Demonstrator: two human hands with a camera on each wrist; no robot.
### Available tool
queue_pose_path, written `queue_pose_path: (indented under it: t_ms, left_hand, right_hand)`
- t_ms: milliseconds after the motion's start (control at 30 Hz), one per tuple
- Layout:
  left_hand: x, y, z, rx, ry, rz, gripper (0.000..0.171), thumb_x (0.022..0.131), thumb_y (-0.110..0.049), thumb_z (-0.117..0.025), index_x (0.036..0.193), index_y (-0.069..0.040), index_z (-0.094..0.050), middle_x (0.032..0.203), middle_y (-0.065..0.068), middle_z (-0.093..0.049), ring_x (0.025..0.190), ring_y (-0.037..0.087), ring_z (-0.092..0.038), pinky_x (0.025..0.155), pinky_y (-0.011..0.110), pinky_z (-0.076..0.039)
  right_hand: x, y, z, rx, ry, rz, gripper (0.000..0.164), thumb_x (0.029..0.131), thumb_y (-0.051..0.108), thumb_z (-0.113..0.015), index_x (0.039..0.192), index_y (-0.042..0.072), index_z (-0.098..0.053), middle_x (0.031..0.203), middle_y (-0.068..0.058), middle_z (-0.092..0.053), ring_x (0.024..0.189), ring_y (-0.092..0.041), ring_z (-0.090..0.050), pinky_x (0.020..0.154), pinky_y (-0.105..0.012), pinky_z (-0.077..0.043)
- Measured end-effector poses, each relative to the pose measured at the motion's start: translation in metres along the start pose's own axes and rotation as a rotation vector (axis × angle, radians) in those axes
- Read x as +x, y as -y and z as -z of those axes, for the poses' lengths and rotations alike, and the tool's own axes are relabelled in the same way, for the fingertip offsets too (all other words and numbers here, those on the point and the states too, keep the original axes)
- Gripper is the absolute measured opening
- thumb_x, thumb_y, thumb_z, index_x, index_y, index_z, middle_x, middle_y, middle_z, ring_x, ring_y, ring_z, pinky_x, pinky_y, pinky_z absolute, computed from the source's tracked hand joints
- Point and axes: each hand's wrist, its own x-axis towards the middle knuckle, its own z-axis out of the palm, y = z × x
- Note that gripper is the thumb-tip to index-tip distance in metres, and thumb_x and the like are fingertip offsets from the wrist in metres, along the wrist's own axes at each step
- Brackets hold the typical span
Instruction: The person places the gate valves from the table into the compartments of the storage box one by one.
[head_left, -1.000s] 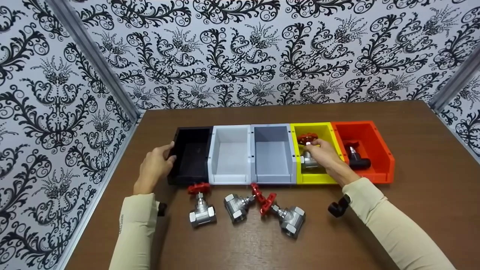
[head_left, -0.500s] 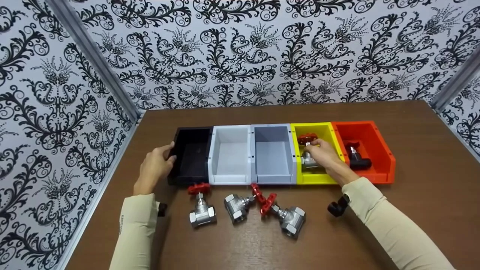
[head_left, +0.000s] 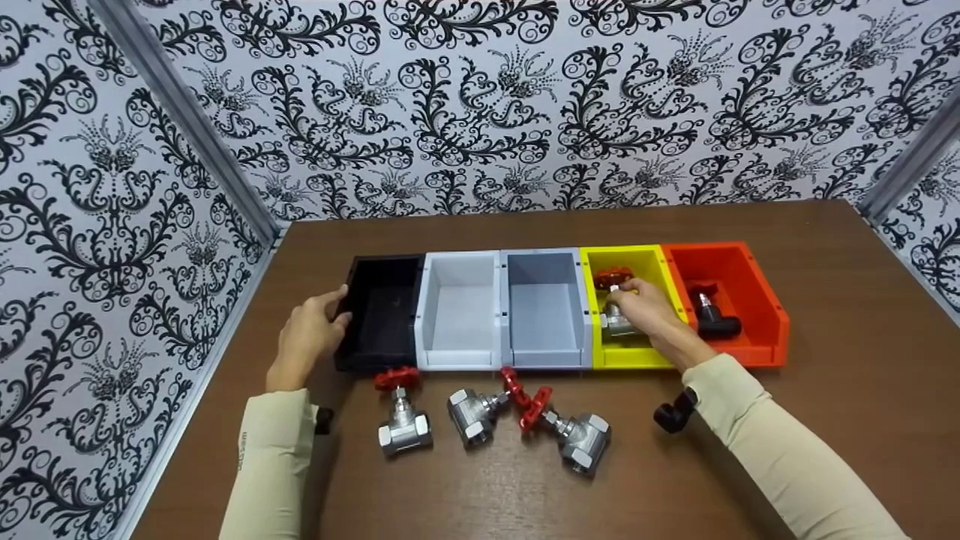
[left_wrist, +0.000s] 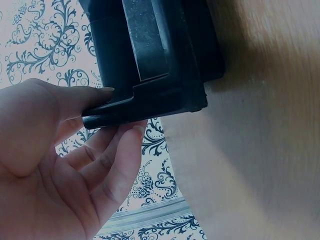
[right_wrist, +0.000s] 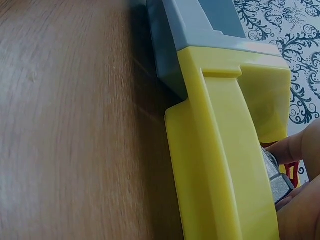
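In the head view my left hand (head_left: 309,334) is at the left side of the black bin (head_left: 382,311). The left wrist view shows the thumb on one face of the bin's wall (left_wrist: 120,107) and the fingers against the other, pinching it. My right hand (head_left: 651,311) reaches into the yellow bin (head_left: 630,360) and grips a gate valve (head_left: 619,319) by its neck, below the red handwheel (head_left: 613,277). Part of this valve's steel body (right_wrist: 280,187) shows behind the yellow front wall in the right wrist view. My fingers hide some of it.
Between black and yellow stand a white bin (head_left: 459,358) and a grey bin (head_left: 546,358). A red bin (head_left: 757,352) at right holds a black fitting (head_left: 716,322). Three red-handled valves lie in front: left valve (head_left: 405,431), middle valve (head_left: 474,415), right valve (head_left: 585,442).
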Motion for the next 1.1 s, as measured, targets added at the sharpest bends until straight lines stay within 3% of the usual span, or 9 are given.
queue_pose_path:
  t_ms: [300,533,900,1100]
  left_hand:
    - [0.0000,-0.0001,0.0001,-0.001,0.002,0.001,0.052,0.096,-0.020,-0.061,0.147,-0.018,-0.051,0.142,0.028,-0.049,0.118,0.051,-0.055,0.087,0.065,-0.045]
    - [-0.0002,0.0005,-0.0003,-0.004,-0.007,-0.004,0.051,0.096,-0.020,-0.061,0.146,-0.018,-0.051,0.141,0.028,-0.049,0.117,0.051,-0.056,0.088,0.065,-0.045]
    - [-0.0021,-0.0003,-0.0011,-0.013,-0.037,-0.027,0.050,0.095,-0.017,-0.062,0.144,-0.015,-0.054,0.140,0.027,-0.051,0.116,0.051,-0.056,0.086,0.066,-0.045]
    - [-0.0022,-0.0010,-0.0011,-0.020,-0.039,-0.025,0.050,0.095,-0.018,-0.062,0.144,-0.016,-0.054,0.140,0.027,-0.051,0.114,0.050,-0.058,0.086,0.065,-0.045]
  right_hand:
    - [-0.0006,-0.0006,0.0004,-0.001,0.003,0.015,0.050,0.095,0.024,-0.054,0.136,-0.005,-0.047,0.130,-0.020,-0.051,0.106,-0.026,-0.047,0.084,-0.031,-0.041]
    - [-0.0018,0.0016,0.0005,-0.004,0.010,-0.004,0.050,0.097,0.023,-0.052,0.139,-0.003,-0.044,0.136,-0.020,-0.049,0.112,-0.029,-0.046,0.089,-0.034,-0.041]
    - [-0.0009,-0.0030,-0.0023,0.020,-0.031,0.053,0.048,0.090,0.015,-0.056,0.131,-0.009,-0.050,0.126,-0.021,-0.052,0.105,-0.028,-0.046,0.082,-0.030,-0.039]
    - [-0.0013,-0.0015,-0.0015,0.012,-0.014,0.028,0.050,0.092,0.017,-0.055,0.135,-0.008,-0.047,0.132,-0.021,-0.050,0.109,-0.029,-0.046,0.086,-0.032,-0.040]
